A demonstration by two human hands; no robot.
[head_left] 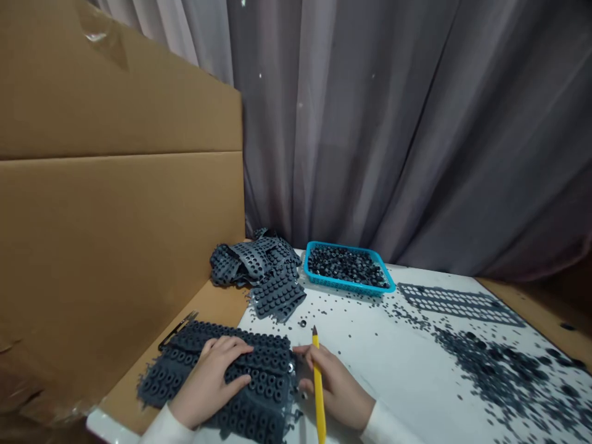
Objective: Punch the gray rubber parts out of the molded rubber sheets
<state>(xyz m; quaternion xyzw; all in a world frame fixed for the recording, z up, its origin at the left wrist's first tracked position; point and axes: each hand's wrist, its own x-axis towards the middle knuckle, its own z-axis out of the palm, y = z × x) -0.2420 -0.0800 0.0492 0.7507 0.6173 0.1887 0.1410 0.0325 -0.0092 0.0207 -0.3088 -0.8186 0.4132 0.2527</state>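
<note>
My left hand [215, 382] lies flat with its fingers spread on dark grey rubber sheets [259, 401] covered in rows of raised rings. At the right edge of these sheets is my right hand [335, 385], fingers curled. It holds a yellow pencil-like tool [319, 394] with a dark tip pointing away from me. The thumb and forefinger tips come close to the sheet's ragged edge; whether they pinch a piece there I cannot tell. A small black ring [303, 323] lies on the white tabletop [383, 370] beyond the sheets.
A blue basket [351, 285] full of small black rings stands at the back. Left of it is a crumpled pile of perforated rubber sheets [259, 262]. A punched strip [457, 302] and scattered black bits [499, 364] lie right. A cardboard wall [124, 216] borders the left, curtains [351, 123] the back.
</note>
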